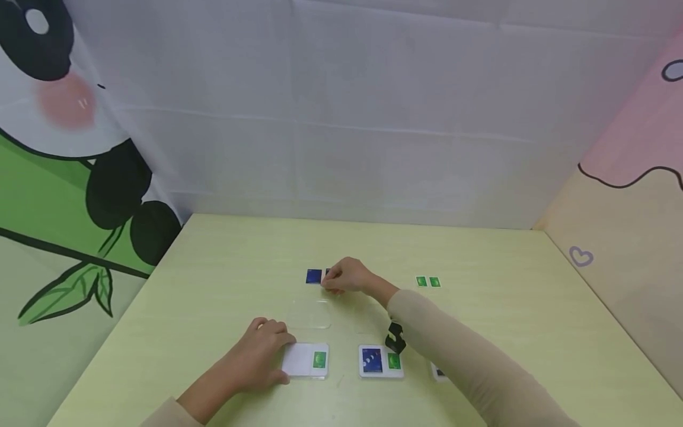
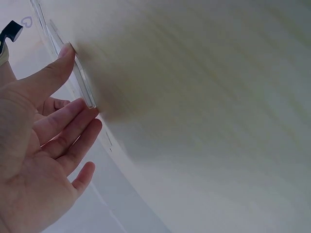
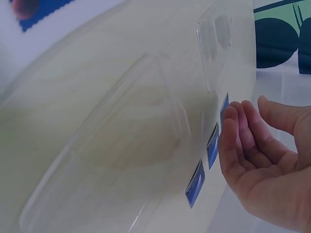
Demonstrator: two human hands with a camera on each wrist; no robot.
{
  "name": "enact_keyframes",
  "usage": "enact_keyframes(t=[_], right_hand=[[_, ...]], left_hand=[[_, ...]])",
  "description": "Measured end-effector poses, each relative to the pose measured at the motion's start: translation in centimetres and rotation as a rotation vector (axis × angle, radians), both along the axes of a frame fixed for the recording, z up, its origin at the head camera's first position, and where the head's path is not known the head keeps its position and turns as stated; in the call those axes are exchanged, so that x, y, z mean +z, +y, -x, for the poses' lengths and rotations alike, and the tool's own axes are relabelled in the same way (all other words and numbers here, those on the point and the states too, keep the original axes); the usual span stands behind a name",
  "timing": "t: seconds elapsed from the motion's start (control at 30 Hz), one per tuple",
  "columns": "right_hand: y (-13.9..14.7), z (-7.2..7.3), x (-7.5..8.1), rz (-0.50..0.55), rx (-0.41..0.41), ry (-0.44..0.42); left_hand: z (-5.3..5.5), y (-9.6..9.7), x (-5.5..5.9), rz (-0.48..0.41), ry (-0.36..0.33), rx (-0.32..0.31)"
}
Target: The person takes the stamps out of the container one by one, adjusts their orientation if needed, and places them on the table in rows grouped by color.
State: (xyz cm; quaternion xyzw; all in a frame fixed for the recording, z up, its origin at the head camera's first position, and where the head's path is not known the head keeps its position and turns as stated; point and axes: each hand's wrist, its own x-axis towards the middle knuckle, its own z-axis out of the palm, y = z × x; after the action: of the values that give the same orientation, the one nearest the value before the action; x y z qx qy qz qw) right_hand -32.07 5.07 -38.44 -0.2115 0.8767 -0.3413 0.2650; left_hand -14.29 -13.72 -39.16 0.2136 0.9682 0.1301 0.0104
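My left hand holds a clear plastic case by opposite edges, thumb on the near side. In the case lies a white card with a green stamp at its right. Farther back, my right hand is lowered at a row of dark blue stamps, its fingers bent beside one blue stamp and partly covering another. The right wrist view shows three of them, including a blue stamp by the fingertips and a nearer blue stamp. Nothing visible is between thumb and fingers.
Clear lids lie behind the cards. Right of the held case is a card with blue and green stamps; another card is half hidden under the right sleeve. Two green stamps lie at back right.
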Motion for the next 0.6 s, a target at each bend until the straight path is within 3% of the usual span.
enact_keyframes(t=[0.3, 0.6], right_hand=[[0.43, -0.52, 0.13, -0.012, 0.028, 0.001], [0.8, -0.76, -0.02, -0.017, 0.06, 0.007]], left_hand=[[0.25, 0.03, 0.15, 0.006, -0.044, 0.01], [0.08, 0.09, 0.22, 0.014, -0.018, -0.001]])
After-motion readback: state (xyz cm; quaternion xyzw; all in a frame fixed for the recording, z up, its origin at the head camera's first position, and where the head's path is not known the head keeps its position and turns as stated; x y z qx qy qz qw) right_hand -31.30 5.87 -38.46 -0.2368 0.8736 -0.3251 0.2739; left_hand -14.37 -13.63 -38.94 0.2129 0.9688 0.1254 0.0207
